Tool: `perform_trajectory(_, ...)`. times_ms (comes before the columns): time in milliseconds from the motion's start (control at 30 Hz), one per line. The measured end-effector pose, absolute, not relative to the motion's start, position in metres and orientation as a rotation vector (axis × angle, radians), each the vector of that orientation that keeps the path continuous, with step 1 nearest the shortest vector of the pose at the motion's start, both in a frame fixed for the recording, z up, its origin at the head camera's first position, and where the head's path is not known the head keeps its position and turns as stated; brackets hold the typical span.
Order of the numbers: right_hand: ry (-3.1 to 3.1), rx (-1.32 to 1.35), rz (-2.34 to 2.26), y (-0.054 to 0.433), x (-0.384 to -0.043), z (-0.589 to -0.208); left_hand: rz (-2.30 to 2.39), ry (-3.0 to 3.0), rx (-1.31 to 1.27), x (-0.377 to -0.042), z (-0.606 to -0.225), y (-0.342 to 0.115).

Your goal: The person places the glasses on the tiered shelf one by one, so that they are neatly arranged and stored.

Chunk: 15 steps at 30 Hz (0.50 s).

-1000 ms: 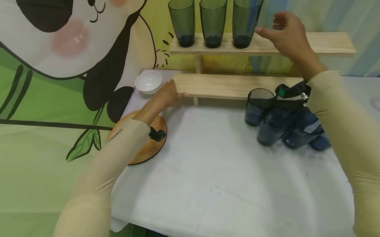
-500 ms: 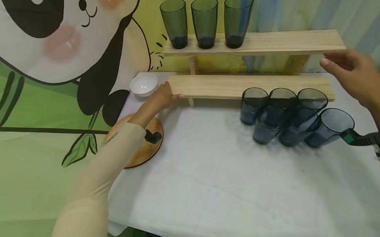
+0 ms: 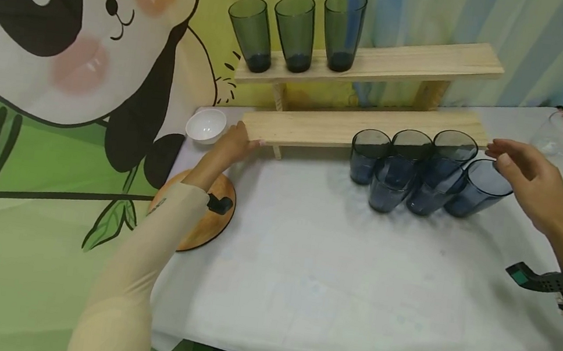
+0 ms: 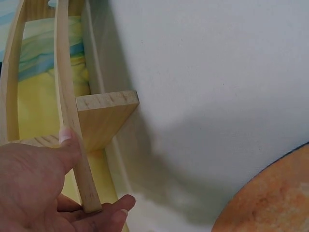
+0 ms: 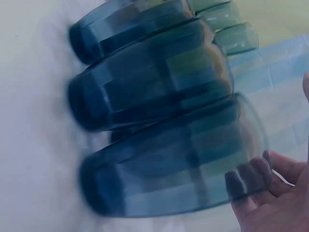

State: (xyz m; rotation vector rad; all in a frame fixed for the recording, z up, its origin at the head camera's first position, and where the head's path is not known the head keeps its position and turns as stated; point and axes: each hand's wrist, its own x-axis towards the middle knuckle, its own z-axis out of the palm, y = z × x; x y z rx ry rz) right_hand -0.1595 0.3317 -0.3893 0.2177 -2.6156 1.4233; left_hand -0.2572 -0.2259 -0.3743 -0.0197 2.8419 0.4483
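Pale wood is filling the left grip (image 3: 235,143), which is closing around the near left end of the lower shelf board (image 3: 308,129), the thumb lying on one side and the fingers reaching past the other. The right grip (image 3: 534,180) is hanging half open at the rim of the rightmost blue glass (image 3: 474,194); the thumb is standing well away from the fingers, and the fingertips are showing through the glass wall in the right wrist view. Whether they are touching it I cannot tell, as that view is blurring.

That glass is standing upright on the white-covered desk (image 3: 311,273), at the right end of a tight cluster of other blue glasses (image 3: 387,188). The cluster is sitting in front of the lower board's right half. Above and behind, the upper shelf board (image 3: 432,62) is carrying three green glasses (image 3: 292,33), all standing in a row toward its left end.

Further out, a white bowl (image 3: 206,125) is resting just beyond the left grip, and a round brown board (image 3: 211,228) is lying partly hidden beneath the left sleeve (image 3: 136,263). A clear glass (image 3: 561,133) is occupying the desk's far right. Behind everything, a panda-printed backdrop (image 3: 85,99) is hanging.
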Motion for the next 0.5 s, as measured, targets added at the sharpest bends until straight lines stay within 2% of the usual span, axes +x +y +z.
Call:
perform_trajectory(267, -2.545, 0.233, 1.608, 0.343, -0.141, -0.411, 0.455, 2.842, -0.03, -0.26, -0.375, -0.226)
perform_trajectory(500, -2.615, 0.195, 1.595, 0.344, -0.14, -0.432, 0.451, 2.837, -0.028, -0.261, -0.372, -0.226)
